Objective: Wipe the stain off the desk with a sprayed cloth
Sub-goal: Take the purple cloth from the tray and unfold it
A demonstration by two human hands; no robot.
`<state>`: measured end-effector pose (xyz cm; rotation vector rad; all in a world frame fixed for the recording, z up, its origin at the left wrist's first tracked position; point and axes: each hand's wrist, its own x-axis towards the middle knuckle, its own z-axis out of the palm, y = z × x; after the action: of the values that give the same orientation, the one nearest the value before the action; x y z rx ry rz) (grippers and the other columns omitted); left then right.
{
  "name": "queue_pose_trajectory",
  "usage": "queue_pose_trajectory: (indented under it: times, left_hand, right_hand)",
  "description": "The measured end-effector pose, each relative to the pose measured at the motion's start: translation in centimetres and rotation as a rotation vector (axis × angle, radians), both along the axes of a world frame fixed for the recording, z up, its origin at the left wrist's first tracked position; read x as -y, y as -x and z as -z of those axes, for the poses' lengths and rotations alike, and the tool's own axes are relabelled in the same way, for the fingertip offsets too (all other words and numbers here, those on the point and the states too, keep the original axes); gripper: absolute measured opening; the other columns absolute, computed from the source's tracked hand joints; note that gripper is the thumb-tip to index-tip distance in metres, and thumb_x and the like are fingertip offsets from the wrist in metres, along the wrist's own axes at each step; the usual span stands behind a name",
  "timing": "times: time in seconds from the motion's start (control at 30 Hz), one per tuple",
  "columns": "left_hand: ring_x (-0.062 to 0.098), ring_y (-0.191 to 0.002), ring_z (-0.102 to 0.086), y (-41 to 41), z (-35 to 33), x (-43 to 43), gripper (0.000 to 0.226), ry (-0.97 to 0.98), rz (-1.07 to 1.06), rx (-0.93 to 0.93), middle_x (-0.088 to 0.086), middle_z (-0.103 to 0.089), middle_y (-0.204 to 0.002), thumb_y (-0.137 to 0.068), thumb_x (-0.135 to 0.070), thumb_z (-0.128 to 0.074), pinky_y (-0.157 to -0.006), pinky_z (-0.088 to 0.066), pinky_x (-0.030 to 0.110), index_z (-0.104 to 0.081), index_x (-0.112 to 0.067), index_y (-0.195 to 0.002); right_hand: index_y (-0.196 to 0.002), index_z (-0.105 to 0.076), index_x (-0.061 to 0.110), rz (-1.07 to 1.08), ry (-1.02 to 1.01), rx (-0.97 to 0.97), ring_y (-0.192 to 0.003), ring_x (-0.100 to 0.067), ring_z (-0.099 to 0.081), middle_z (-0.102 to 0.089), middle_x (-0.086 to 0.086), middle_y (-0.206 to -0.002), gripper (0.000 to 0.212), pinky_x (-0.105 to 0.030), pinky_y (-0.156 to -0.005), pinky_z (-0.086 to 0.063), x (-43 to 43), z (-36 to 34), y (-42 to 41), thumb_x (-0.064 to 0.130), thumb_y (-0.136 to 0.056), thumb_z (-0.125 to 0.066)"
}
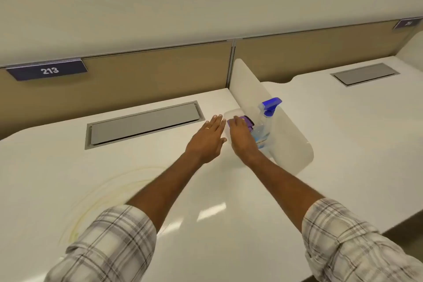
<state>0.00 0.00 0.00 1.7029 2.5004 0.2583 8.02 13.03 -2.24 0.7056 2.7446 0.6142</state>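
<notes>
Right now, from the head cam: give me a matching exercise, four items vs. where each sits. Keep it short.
Items:
1. spray bottle
2. yellowish ring stain
3. desk number sign 213
4. grey cable hatch

Places:
A. recessed in the desktop, left of the left hand
B. on the tan back panel, far left
C. against the white divider, just beyond the right hand
D. on the near desktop, beside the left sleeve

Pairs: 1-C, 2-D, 3-B, 4-A
</notes>
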Motion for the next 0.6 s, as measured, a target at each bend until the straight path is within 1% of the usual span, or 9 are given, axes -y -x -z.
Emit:
queue_pose_trajectory:
  times: [0.03, 0.17, 0.27, 0.37, 0.47, 0.53, 0.6]
  left_hand:
    - [0.024, -0.165, 0.001, 0.0, 0.3, -1.0, 0.064, 0.029, 0.007, -0.02, 0.011, 0.001, -0.177, -0.114, -0.032, -0.031, -0.134, -0.004, 0.036, -0.007, -0.009, -0.168]
    - [0.025, -0.165, 0.001, 0.4, 1.8, -4.1, 0.064, 0.069, 0.011, 0.006, 0.009, -0.003, -0.178, -0.113, -0.028, -0.037, -0.133, -0.004, 0.037, -0.009, -0.011, -0.168]
    - [0.024, -0.165, -0.001, 0.9, 2.9, -5.8, 0.065, 0.07, -0.019, 0.045, 0.008, -0.005, -0.178, -0.112, -0.025, -0.041, -0.132, -0.003, 0.035, -0.011, -0.012, -0.168]
    - [0.025, -0.165, -0.002, 1.9, 4.0, -6.9, 0.064, 0.079, -0.043, 0.083, 0.008, -0.008, -0.177, -0.112, -0.024, -0.042, -0.132, -0.005, 0.035, -0.013, -0.013, -0.168]
    - [0.026, -0.165, -0.004, 2.7, 4.9, -7.7, 0.062, 0.095, -0.05, 0.105, 0.009, -0.01, -0.177, -0.112, -0.024, -0.04, -0.132, -0.006, 0.035, -0.014, -0.012, -0.168]
    - [0.026, -0.165, -0.004, 3.0, 5.5, -8.1, 0.062, 0.101, -0.063, 0.12, 0.009, -0.011, -0.177, -0.112, -0.024, -0.04, -0.132, -0.006, 0.035, -0.015, -0.012, -0.168]
    - [0.026, -0.165, -0.005, 3.2, 6.0, -8.4, 0.062, 0.091, -0.064, 0.147, 0.009, -0.013, -0.177, -0.112, -0.024, -0.041, -0.132, -0.006, 0.035, -0.017, -0.011, -0.167]
  right_hand:
    - [-0.162, -0.011, 0.001, -0.004, -0.048, 0.031, -0.16, -0.037, -0.017, -0.018, -0.021, -0.171, 0.084, -0.044, -0.129, -0.019, -0.5, 0.2, 0.3, 0.02, -0.101, -0.066]
    - [-0.162, -0.012, 0.001, 0.025, 0.074, 0.017, -0.16, -0.039, -0.013, -0.018, -0.022, -0.171, 0.083, -0.047, -0.131, -0.018, -2.8, 1.8, 1.6, 0.021, -0.102, -0.065]
    - [-0.162, -0.013, 0.001, 0.014, 0.086, 0.079, -0.16, -0.039, -0.016, -0.021, -0.023, -0.169, 0.085, -0.046, -0.13, -0.02, -3.8, 2.5, 2.7, 0.018, -0.1, -0.069]
    - [-0.161, -0.016, 0.0, 0.041, 0.158, 0.064, -0.158, -0.037, -0.023, -0.026, -0.022, -0.168, 0.083, -0.045, -0.13, -0.022, -4.9, 3.0, 3.7, 0.018, -0.1, -0.069]
    - [-0.159, -0.025, 0.001, 0.098, 0.265, 0.002, -0.153, -0.035, -0.034, -0.035, -0.02, -0.164, 0.074, -0.044, -0.125, -0.034, -5.5, 3.6, 4.4, 0.016, -0.1, -0.067]
    - [-0.157, -0.03, 0.002, 0.113, 0.268, -0.012, -0.147, -0.033, -0.044, -0.042, -0.019, -0.159, 0.069, -0.044, -0.119, -0.044, -5.7, 3.9, 4.7, 0.015, -0.1, -0.068]
    - [-0.153, -0.036, 0.001, 0.109, 0.238, 0.008, -0.142, -0.032, -0.05, -0.048, -0.019, -0.154, 0.063, -0.042, -0.114, -0.049, -5.9, 3.9, 5.0, 0.012, -0.1, -0.067]
